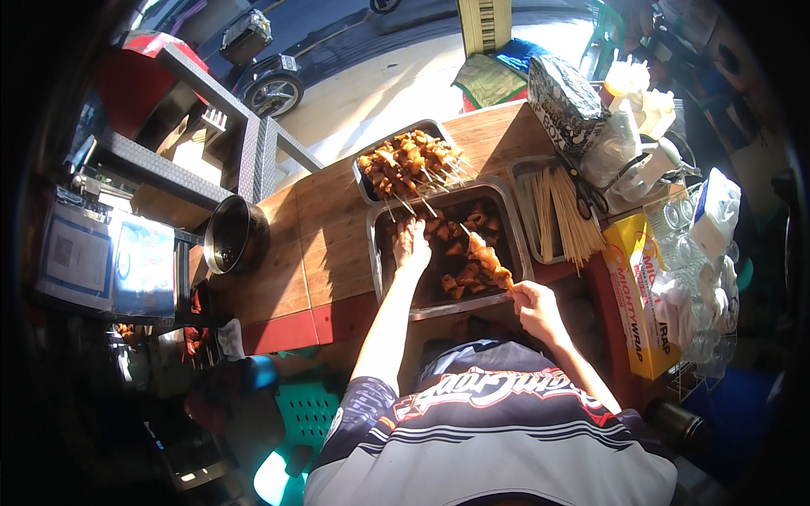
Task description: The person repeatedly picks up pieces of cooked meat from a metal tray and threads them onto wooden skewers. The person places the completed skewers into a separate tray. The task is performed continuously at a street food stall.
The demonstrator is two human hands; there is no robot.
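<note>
My right hand (pixel 537 308) is closed around the near end of a meat skewer (pixel 488 260), which slants over the right part of a deep metal tray (pixel 372 244). Several pieces of marinated meat (pixel 456 282) lie in dark sauce in that tray. At the tray's left side, my left hand (pixel 411 244) reaches in with fingers stretched out beside the meat; its fingertips are partly hard to make out. Just beyond, a second metal tray (pixel 361 187) holds a heap of loaded skewers (pixel 413 162), their bare stick ends pointing toward me.
To the right, bare bamboo sticks (pixel 561 215) fill a shallow tray (pixel 517 181), with black scissors (pixel 584 190) at its edge. A yellow wrap box (pixel 641 295) and wire rack (pixel 696 371) flank it. A dark pot (pixel 236 234) sits left on the wooden table (pixel 283 244). A patterned box (pixel 567 101) stands at the back.
</note>
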